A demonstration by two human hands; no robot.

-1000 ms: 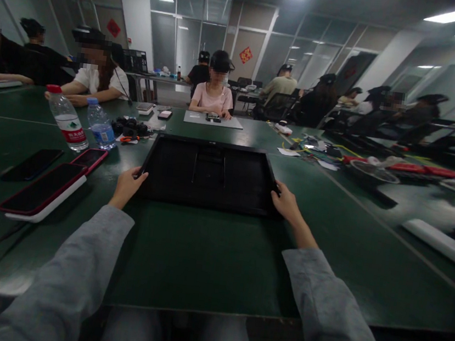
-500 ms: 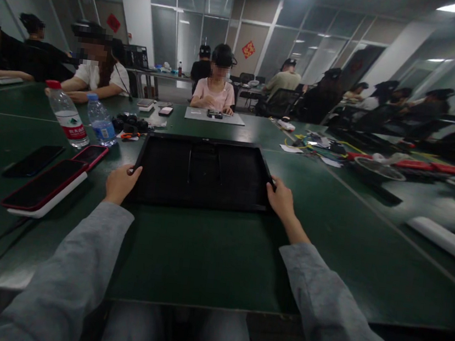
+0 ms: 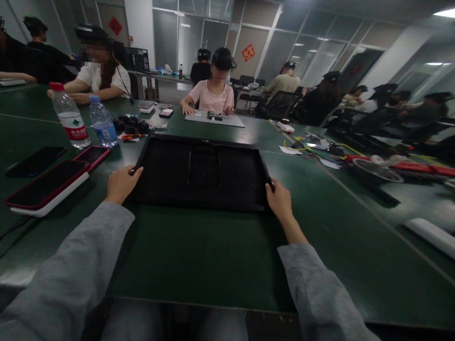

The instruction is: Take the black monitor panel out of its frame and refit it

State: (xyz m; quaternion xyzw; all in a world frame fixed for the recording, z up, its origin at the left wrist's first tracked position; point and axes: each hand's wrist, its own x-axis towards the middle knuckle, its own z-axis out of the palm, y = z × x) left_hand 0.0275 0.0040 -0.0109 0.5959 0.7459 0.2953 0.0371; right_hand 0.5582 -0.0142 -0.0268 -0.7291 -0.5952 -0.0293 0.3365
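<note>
A black rectangular panel with a raised rim (image 3: 163, 182), like a monitor casing, lies on the green table (image 3: 204, 256) in front of me. A small light mark sits on its far edge, and two thin upright lines show in its dark middle. My left hand (image 3: 123, 184) is closed on the panel's left edge near the front corner, thumb on top. On the opposite side my right hand (image 3: 279, 200) grips the right edge the same way. The fingers under the rim are mostly hidden on both sides.
To the left stand a red-capped bottle (image 3: 71, 121) and a blue-capped bottle (image 3: 103, 125), behind a red-edged phone (image 3: 49, 184) and a dark phone (image 3: 35, 162). A white power strip (image 3: 442, 244) lies right. Across the table a person in pink (image 3: 212, 95) works at a grey mat (image 3: 233, 121).
Both my hands keep their hold and the panel stays put; the view shifts slightly. The person opposite has moved one hand out to the left side of the mat.
</note>
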